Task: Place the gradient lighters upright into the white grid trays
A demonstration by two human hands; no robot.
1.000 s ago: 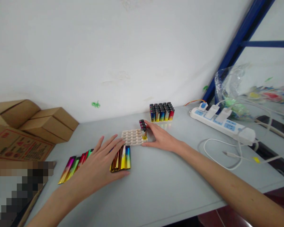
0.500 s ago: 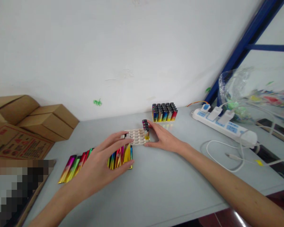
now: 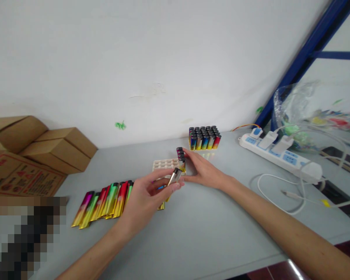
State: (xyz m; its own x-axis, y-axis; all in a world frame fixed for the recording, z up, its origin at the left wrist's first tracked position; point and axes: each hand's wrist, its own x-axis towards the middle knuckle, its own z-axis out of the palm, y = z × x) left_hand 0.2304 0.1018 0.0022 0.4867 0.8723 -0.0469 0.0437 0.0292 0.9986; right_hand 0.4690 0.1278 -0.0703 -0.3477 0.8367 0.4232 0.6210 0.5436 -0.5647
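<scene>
Between the thumb and fingers of my left hand (image 3: 151,196) is a silver lighter (image 3: 174,177) with a black top, tilted, just in front of a white tray with rows of holes (image 3: 163,163). Several lighters (image 3: 180,154) stand upright in a column at the tray's right end. My right hand (image 3: 202,169) closes around that end, fingers behind the lighters and thumb at the front, steadying the tray. Loose metallic coloured lighters (image 3: 105,202) lie side by side on the table to the left, partly hidden by my left hand.
A block of upright lighters (image 3: 204,138) stands near the wall. On the right are a white power strip (image 3: 280,157) with plugs, a looped white cable (image 3: 261,194) and a clear plastic bag (image 3: 297,112). Cardboard boxes (image 3: 61,151) sit at the left.
My left hand has moved right from the loose lighters, with the silver lighter now visible in its fingers. My right hand stays at the tray's right end.
</scene>
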